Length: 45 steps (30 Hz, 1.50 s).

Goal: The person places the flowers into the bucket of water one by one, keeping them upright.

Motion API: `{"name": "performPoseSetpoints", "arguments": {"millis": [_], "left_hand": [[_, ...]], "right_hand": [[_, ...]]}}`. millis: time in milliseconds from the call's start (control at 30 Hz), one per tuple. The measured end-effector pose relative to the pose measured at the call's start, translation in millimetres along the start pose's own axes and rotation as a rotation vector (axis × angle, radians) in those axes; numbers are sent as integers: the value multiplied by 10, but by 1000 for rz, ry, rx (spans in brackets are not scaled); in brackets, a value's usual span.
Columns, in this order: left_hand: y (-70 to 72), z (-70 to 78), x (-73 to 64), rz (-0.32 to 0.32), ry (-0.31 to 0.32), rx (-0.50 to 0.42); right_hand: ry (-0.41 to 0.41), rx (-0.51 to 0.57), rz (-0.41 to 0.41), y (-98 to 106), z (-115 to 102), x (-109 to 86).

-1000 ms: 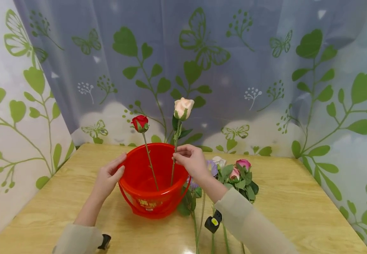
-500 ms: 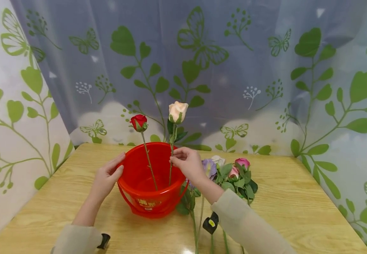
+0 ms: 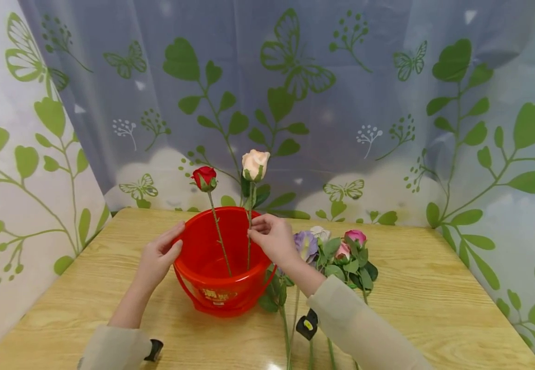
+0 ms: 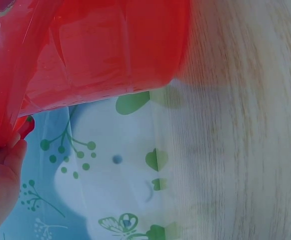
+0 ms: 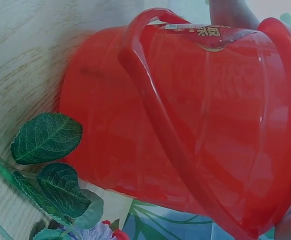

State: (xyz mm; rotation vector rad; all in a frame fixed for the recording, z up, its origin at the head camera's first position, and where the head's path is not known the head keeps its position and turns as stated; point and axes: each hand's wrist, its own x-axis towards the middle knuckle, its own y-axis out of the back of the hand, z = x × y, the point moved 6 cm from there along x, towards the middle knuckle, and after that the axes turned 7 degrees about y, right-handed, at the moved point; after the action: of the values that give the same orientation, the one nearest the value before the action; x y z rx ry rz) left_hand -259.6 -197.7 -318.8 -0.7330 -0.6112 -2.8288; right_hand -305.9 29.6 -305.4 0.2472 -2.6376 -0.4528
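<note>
A red plastic bucket [image 3: 230, 300] stands on the table. My left hand [image 3: 158, 257] holds its left rim, the thumb apart from the fingers. In the left wrist view, the fingers [image 4: 14, 155] lie against the rim from outside. A peach rose [image 3: 255, 165] stands upright at the bucket's right side, its stem reaching down inside. My right hand [image 3: 274, 239] pinches that stem near the rim between thumb and fingers. Left of it, a red rose [image 3: 204, 179] leans in the bucket with nobody holding it. The right wrist view shows mostly the bucket's side and handle [image 5: 163, 120].
Right of the bucket, several artificial flowers lie on the table [image 3: 434, 308]: a purple flower [image 3: 306, 245], a white one [image 3: 320, 235] and pink roses [image 3: 354, 237], with stems toward the front edge. A printed curtain [image 3: 332, 113] hangs behind.
My right hand has shifted slightly left, and the peach rose has come lower and left, nearer the red rose. My left hand stays on the rim.
</note>
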Motion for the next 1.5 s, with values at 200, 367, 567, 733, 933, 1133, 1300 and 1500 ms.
{"name": "performPoseSetpoints", "arguments": {"millis": [200,367,567,733,933,1133,1300,1500], "left_hand": [[-7,-3,-2,-4,7,6],[-8,6,-3,3,-4,23],[-15,-120,23,1,-14,20],[-20,-307,66,-5,-3,27],[-19,-331,75,-7,-18,14],[-15,-312,76,-12,7,25],[-12,-134,43,-24,27,31],[-8,-26,12,-27,35,48]], "right_hand": [[5,6,-8,-6,6,-9],[26,29,-6,7,13,-23],[34,16,2,66,-5,-46],[17,35,5,145,2,-74],[33,56,10,263,2,-141],[68,68,15,406,-22,-219],[22,82,5,515,42,-285],[-65,30,-10,646,166,-390]]}}
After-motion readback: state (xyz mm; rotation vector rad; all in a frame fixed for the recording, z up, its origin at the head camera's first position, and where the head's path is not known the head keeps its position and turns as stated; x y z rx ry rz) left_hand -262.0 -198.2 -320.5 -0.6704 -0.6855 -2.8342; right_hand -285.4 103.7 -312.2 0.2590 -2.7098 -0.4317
